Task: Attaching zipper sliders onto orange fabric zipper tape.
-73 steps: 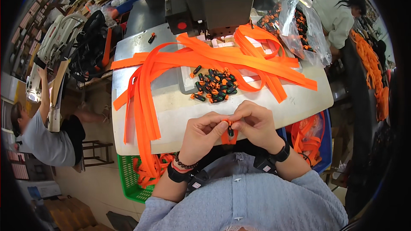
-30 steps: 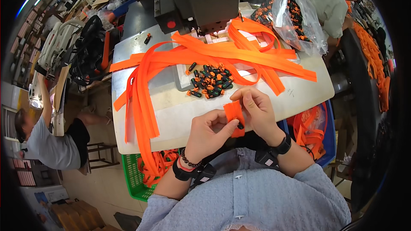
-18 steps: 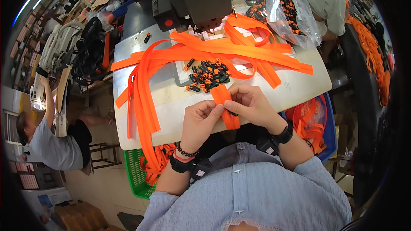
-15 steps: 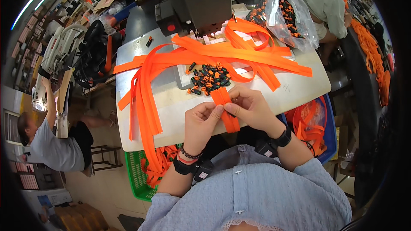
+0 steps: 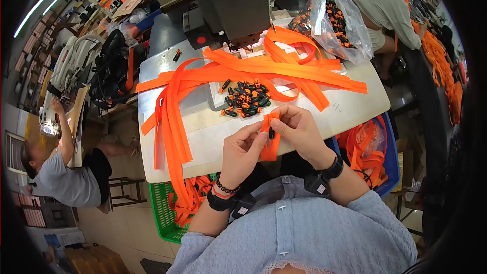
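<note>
Close to the table's near edge, both my hands pinch a short orange zipper tape (image 5: 271, 151). My left hand (image 5: 244, 146) is closed on its left side, thumb and forefinger together. My right hand (image 5: 300, 131) grips the upper right side. Between the thumbs shows a small black zipper pull (image 5: 272, 134); the fingers hide how it sits on the tape. Just beyond my hands lies a pile of black and orange zipper pulls (image 5: 247, 97). Long orange zipper tapes (image 5: 284, 68) cross behind the pile, and several hang over the near left edge.
A dark sewing machine head (image 5: 231, 10) stands at the back of the pale table (image 5: 203, 144). A clear bag of pulls (image 5: 355, 25) sits back right. A green basket (image 5: 161, 210) and a blue bin (image 5: 392, 162) hold orange tapes below. Other people work at left and far right.
The tape between my hands has folded, its flat upper end now bunched at my fingertips. More of the black pull shows between my thumbs. Both hands remain near the same spot.
</note>
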Action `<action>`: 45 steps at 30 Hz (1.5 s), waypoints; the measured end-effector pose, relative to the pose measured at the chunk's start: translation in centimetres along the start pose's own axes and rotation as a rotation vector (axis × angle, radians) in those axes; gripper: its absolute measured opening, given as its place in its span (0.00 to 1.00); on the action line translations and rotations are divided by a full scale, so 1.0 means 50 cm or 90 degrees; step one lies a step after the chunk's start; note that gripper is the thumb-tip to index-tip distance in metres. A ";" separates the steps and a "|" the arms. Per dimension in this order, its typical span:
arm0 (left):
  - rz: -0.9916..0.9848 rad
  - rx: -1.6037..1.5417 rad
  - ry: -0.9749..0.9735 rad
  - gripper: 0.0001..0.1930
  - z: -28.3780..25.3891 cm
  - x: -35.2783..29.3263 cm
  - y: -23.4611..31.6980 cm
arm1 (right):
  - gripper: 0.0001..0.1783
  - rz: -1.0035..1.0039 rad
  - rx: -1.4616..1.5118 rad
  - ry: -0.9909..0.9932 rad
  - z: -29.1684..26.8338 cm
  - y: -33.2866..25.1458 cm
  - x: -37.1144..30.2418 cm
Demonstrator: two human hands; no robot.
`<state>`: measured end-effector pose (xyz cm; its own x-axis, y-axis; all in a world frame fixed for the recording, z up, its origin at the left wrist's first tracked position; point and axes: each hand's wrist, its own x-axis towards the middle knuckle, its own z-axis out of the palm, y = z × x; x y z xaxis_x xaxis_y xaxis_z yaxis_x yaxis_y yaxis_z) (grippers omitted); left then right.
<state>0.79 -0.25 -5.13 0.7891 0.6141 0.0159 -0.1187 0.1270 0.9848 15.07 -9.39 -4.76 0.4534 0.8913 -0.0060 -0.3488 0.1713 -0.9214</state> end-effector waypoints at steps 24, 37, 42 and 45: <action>0.035 -0.044 0.013 0.09 0.005 0.007 0.007 | 0.07 -0.044 -0.035 -0.013 -0.004 0.001 -0.005; 0.009 -0.064 0.036 0.09 -0.002 0.011 0.013 | 0.11 -0.096 -0.085 -0.020 0.011 -0.004 -0.006; -0.006 -0.038 0.019 0.09 -0.013 0.014 0.005 | 0.12 -0.134 -0.210 -0.048 0.004 -0.017 0.002; -0.018 -0.038 0.019 0.09 -0.016 0.014 -0.002 | 0.12 -0.160 -0.263 -0.095 -0.013 -0.015 0.008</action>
<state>0.89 0.81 -5.33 0.7745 0.6323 -0.0173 -0.1334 0.1901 0.9727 16.06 -9.42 -4.33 0.3488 0.8991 0.2644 0.1232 0.2357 -0.9640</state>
